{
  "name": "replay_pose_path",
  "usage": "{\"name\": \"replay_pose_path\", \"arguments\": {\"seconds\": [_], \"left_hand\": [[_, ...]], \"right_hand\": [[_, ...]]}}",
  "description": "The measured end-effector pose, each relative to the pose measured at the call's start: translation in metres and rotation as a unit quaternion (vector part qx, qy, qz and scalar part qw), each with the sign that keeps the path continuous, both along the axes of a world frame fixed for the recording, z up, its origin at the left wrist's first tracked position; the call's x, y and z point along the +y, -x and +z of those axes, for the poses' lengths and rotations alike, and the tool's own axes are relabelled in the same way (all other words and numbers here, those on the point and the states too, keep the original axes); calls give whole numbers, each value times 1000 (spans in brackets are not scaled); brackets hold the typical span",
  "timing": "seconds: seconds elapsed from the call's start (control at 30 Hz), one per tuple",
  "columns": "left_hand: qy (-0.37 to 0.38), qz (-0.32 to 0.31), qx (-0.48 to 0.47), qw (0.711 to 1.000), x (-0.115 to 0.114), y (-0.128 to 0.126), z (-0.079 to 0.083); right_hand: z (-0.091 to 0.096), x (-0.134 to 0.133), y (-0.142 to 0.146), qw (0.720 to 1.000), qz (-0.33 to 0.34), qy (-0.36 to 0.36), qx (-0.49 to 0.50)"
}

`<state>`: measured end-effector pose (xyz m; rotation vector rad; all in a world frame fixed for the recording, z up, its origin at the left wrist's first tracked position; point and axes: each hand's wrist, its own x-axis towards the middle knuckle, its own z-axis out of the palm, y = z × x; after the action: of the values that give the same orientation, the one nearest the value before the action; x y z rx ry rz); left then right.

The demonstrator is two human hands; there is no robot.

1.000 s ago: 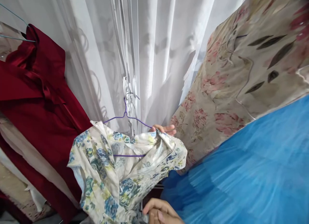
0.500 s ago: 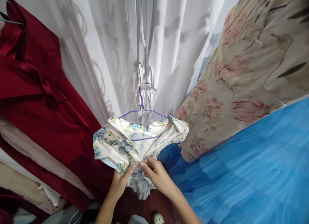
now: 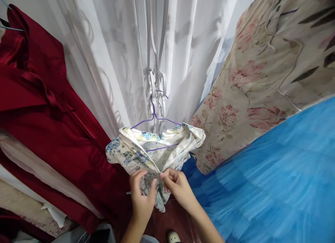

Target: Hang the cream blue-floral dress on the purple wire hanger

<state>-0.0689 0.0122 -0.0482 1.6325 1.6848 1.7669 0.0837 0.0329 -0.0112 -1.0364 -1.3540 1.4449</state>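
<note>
A cream top (image 3: 134, 154) with blue and yellow flowers hangs by its shoulders on a purple wire hanger (image 3: 142, 123). Its neckline gapes in a V, with the hanger's lower bar showing inside. My right hand (image 3: 176, 183) pinches the cloth at the point of the V between thumb and forefinger; any small fastener there is hidden. Just left of it, my left hand (image 3: 143, 192) is in front of the cloth, thumb and fingers apart, holding nothing that I can see. The top's lower part hangs bunched behind my hands.
The hanger hooks onto white scrolled metalwork (image 3: 162, 84) before white curtains (image 3: 104, 44). A dark red garment (image 3: 47, 96) hangs at left. On the right are a beige floral garment (image 3: 235, 93) and blue layered fabric (image 3: 261, 180). A clog-like shoe (image 3: 173, 236) stands on the reddish floor.
My left hand has let go of the cloth, moved right and opened its fingers. My right hand has shifted slightly right, still pinching the top, whose V is drawn narrower.
</note>
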Motion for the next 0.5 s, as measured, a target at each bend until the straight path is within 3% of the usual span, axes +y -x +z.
{"name": "replay_pose_path", "arguments": {"seconds": [0.07,0.2,0.4,0.5], "left_hand": [[61,-95,22,993,1,-20,6],[73,-140,40,987,2,-37,8],[104,-171,170,965,-11,-40,2],[121,-188,210,952,-17,-44,1]], "right_hand": [[2,-4,-2,1000,8,-8,1],[22,3,-12,1000,-3,-27,0],[105,52,-15,991,-21,-128,25],[133,68,-8,986,-23,-154,52]]}}
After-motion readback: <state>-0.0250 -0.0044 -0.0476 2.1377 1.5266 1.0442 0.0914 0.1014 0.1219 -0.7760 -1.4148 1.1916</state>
